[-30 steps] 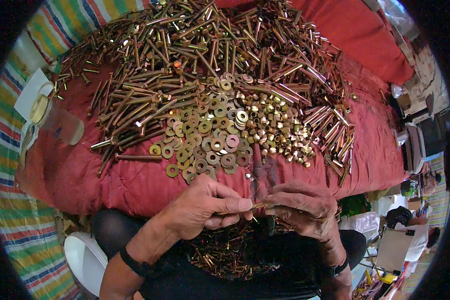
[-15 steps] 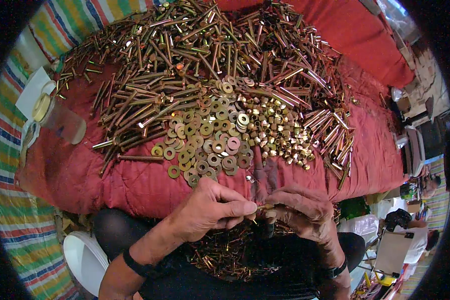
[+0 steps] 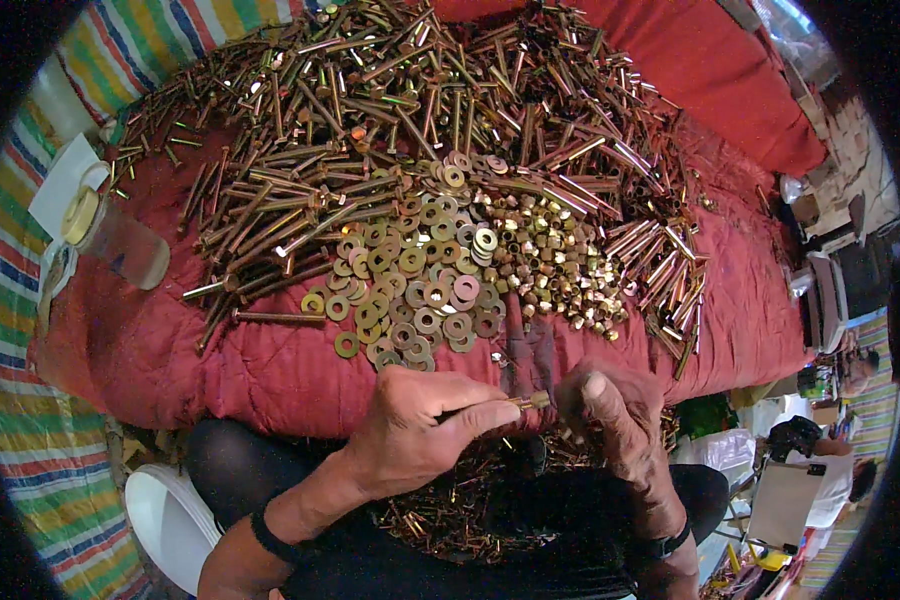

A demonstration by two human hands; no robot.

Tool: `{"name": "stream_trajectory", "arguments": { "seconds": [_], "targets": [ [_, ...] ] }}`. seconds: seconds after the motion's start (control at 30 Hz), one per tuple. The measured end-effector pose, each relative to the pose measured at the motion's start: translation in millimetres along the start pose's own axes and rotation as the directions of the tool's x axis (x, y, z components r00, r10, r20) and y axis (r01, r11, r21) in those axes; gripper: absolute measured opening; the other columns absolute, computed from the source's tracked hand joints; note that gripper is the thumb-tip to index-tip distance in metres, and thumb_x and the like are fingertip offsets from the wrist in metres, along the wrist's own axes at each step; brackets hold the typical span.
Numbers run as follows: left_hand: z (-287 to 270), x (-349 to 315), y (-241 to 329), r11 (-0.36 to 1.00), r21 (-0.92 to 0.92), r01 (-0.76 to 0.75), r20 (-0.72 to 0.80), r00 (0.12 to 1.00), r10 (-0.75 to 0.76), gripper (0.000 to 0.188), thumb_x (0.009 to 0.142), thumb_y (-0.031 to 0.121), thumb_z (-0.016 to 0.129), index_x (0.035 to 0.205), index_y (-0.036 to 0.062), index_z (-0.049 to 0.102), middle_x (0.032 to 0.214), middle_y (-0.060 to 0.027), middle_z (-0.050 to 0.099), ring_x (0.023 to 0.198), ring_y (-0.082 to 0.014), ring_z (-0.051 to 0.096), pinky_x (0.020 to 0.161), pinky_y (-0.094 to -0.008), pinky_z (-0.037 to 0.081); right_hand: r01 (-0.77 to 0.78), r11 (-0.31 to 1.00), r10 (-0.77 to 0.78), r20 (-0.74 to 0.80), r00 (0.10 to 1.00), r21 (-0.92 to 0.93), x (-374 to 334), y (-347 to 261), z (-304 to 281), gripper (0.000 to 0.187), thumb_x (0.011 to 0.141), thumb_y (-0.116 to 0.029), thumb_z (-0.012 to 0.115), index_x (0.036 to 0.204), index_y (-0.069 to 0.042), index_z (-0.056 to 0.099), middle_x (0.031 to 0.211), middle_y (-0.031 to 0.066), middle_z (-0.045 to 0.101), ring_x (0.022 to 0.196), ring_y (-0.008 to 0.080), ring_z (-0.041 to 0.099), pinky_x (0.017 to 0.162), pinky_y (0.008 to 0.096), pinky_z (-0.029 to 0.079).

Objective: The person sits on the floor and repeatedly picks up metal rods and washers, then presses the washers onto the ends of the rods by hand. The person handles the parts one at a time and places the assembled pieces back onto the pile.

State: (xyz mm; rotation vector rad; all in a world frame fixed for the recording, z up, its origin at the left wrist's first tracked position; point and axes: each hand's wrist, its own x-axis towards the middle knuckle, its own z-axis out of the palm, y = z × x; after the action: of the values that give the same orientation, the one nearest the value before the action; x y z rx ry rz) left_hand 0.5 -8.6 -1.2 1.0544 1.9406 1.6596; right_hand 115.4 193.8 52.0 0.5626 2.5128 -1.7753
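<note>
My left hand (image 3: 425, 425) pinches a bolt (image 3: 525, 403) between thumb and fingers, its tip pointing right toward my right hand. A pale brass-coloured piece caps that tip, too small to make out. My right hand (image 3: 615, 420) is just right of the tip, apart from it, with thumb raised and fingers partly blurred; nothing shows in it. Beyond the hands, on a red padded cloth (image 3: 260, 375), lie a heap of flat washers (image 3: 425, 320), a heap of small brass-coloured nuts (image 3: 560, 265) and, left of the washers, long bolts (image 3: 280, 215).
A bigger mound of bolts (image 3: 370, 80) spreads at the back, and metal sleeves (image 3: 670, 280) lie at the right. A clear jar (image 3: 130, 250) stands at the left. Below my hands are more bolts (image 3: 460, 515). A white stool (image 3: 170, 520) is at lower left.
My right hand has let go of the bolt's end and drawn slightly right, its fingers opening. My left hand still holds the bolt, whose capped tip is now exposed.
</note>
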Motion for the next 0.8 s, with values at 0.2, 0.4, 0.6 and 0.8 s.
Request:
{"name": "stream_trajectory", "arguments": {
  "seconds": [0.2,0.4,0.6,0.8],
  "targets": [
    [-3,1,2,0.992,-0.064,0.111,0.028,0.994,-0.11,0.019,0.091,0.019,0.08,0.095,0.0001,0.08,0.084,-0.0101,0.079,0.073,-0.0149,0.073,0.068,-0.0305,0.057,0.411,0.885,-0.406,0.069,0.911,-0.217,9,8,-3,0.037,0.08,-0.012,0.089,0.112,-0.002,0.074,0.098,0.0075,0.076,0.088,0.0186,0.073,0.077,0.0328,0.057],
    [0,0,6,0.985,-0.088,0.147,0.083,0.987,-0.14,0.019,0.091,0.018,0.08,0.095,0.0002,0.081,0.085,-0.0102,0.079,0.076,-0.0142,0.074,0.071,-0.029,0.057,0.24,0.931,-0.196,0.177,0.964,-0.275,3,10,-4,0.017,0.095,-0.012,0.076,0.107,-0.001,0.073,0.095,0.0092,0.074,0.087,0.0207,0.072,0.075,0.0304,0.056],
    [-2,1,6,0.96,-0.136,0.247,0.1,0.967,-0.235,0.018,0.092,0.017,0.08,0.097,0.0005,0.081,0.087,-0.0086,0.08,0.078,-0.0117,0.073,0.072,-0.0277,0.057,0.053,0.998,-0.052,0.012,0.999,-0.031,0,-1,0,0.024,0.099,-0.024,0.072,0.098,0.0,0.071,0.077,0.0035,0.068,0.07,0.0128,0.065,0.064,0.028,0.05],
    [-4,1,6,0.954,-0.138,0.266,0.125,0.96,-0.25,0.018,0.092,0.018,0.079,0.097,0.0004,0.081,0.086,-0.0076,0.079,0.078,-0.0103,0.072,0.071,-0.0268,0.057,0.468,0.853,-0.449,0.134,0.884,-0.229,10,9,-3,0.024,0.085,-0.01,0.084,0.105,0.001,0.074,0.088,0.008,0.072,0.076,0.0171,0.07,0.071,0.0316,0.056]
  ]
}}
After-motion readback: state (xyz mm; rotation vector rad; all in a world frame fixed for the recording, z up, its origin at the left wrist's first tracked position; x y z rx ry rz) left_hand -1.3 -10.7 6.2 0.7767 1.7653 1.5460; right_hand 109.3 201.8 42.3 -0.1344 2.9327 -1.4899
